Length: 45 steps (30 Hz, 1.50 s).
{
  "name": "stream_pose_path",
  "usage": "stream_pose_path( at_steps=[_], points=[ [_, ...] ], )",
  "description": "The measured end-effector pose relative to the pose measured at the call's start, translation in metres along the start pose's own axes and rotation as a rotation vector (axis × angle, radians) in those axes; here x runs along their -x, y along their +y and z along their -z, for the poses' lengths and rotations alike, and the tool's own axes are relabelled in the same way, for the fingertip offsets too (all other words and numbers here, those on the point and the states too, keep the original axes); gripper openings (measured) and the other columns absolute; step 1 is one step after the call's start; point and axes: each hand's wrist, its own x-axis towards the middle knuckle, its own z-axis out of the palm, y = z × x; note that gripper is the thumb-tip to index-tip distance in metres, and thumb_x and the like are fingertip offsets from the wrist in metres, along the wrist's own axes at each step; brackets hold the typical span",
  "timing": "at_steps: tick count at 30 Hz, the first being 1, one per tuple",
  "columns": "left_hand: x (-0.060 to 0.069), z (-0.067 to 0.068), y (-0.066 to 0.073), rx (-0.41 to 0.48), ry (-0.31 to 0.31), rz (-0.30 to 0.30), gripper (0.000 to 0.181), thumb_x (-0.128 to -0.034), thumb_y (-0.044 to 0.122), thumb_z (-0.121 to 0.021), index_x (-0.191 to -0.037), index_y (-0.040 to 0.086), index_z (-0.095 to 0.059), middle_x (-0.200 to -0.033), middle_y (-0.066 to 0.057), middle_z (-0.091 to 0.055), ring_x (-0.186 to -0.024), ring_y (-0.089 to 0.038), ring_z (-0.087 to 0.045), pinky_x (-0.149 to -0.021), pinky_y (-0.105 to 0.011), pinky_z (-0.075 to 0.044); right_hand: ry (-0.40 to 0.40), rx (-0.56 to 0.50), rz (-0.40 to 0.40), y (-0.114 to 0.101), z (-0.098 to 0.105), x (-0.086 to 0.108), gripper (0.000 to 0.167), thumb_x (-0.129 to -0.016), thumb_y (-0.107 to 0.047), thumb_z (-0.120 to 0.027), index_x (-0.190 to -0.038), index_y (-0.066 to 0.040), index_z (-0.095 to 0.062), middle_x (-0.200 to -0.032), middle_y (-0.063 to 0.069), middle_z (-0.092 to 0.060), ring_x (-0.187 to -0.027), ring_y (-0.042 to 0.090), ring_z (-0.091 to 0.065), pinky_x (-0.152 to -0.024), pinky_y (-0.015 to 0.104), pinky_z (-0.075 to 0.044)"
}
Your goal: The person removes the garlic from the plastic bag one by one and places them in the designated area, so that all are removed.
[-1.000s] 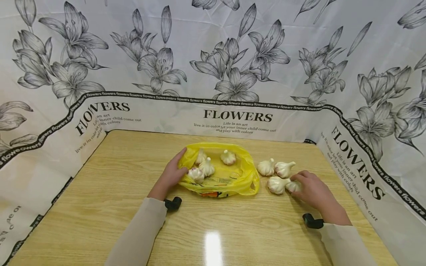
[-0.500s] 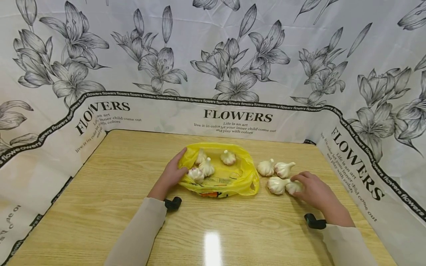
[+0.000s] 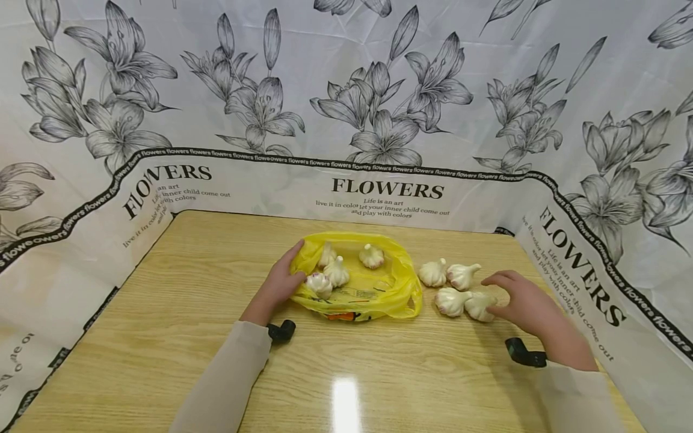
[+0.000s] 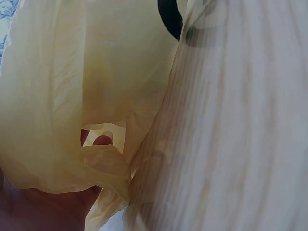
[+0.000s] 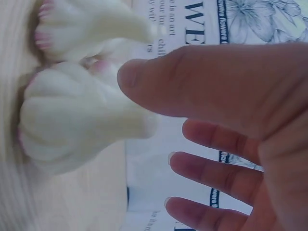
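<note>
Bag, head view: the yellow bag (image 3: 407, 293) lies open on the wooden table (image 3: 303, 373), four bagged bulbs (image 3: 338, 273) inside, three left, one far.
Left grip, head view: my left hand (image 3: 278, 282) pinches its left edge.
Loose bulbs (image 3: 449, 302), head view: four of garlic, right of the bag, two far, two near.
Right grip, head view: my right hand (image 3: 527, 305) is spread beside the near right bulb (image 3: 479, 307); contact cannot be told.
Left wrist view: bag film hides most fingers.
Right wrist view: thumb and fingers stand apart.
</note>
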Motion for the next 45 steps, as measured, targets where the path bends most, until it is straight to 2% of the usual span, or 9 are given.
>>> stream_pose_path(
  at_steps=[15,22,26,38,45],
  points=[
    [0.001,0.001,0.001,-0.001,-0.003,0.000,0.082,-0.0828,0.011,-0.053,-0.155,0.031,-0.021,-0.161,-0.002,-0.024,-0.149,-0.027,-0.020,-0.119,-0.051,-0.021,0.042,-0.031,0.073,-0.026,0.015,-0.016,0.045,-0.081,-0.022,-0.076,-0.122,-0.007,-0.062,-0.130,0.026,-0.052,-0.116,0.049,-0.051,-0.093,0.061,-0.043],
    [0.001,0.002,0.002,-0.001,-0.004,0.002,0.082,-0.0828,0.011,-0.053,-0.155,0.031,-0.021,-0.161,-0.002,-0.024,-0.149,-0.027,-0.021,-0.119,-0.051,-0.021,0.050,-0.140,0.083,-0.038,0.016,-0.024,0.049,-0.082,-0.029,-0.075,-0.126,-0.011,-0.061,-0.133,0.021,-0.055,-0.122,0.045,-0.050,-0.097,0.062,-0.040],
    [0.001,0.002,0.002,-0.005,-0.001,0.001,0.082,-0.0826,0.011,-0.054,-0.155,0.031,-0.022,-0.161,-0.002,-0.025,-0.149,-0.027,-0.021,-0.119,-0.050,-0.021,0.054,-0.187,0.096,-0.041,0.012,-0.031,0.050,-0.083,-0.031,-0.074,-0.128,-0.014,-0.060,-0.134,0.016,-0.056,-0.123,0.040,-0.050,-0.096,0.060,-0.043],
    [0.000,0.002,0.000,0.003,-0.007,-0.017,0.082,-0.0823,0.010,-0.053,-0.156,0.029,-0.021,-0.161,-0.004,-0.024,-0.149,-0.028,-0.021,-0.119,-0.051,-0.021,0.068,-0.339,0.145,-0.054,0.004,-0.043,0.050,-0.084,-0.029,-0.074,-0.130,-0.014,-0.059,-0.135,0.014,-0.056,-0.120,0.036,-0.053,-0.093,0.055,-0.048],
    [-0.001,0.000,-0.001,0.005,-0.007,0.000,0.082,-0.0822,0.012,-0.054,-0.155,0.030,-0.022,-0.161,-0.002,-0.025,-0.149,-0.026,-0.021,-0.119,-0.050,-0.021,0.060,-0.408,0.115,-0.060,-0.007,-0.053,0.053,-0.085,-0.029,-0.073,-0.133,-0.015,-0.057,-0.137,0.012,-0.055,-0.124,0.036,-0.052,-0.098,0.054,-0.046]
  ],
)
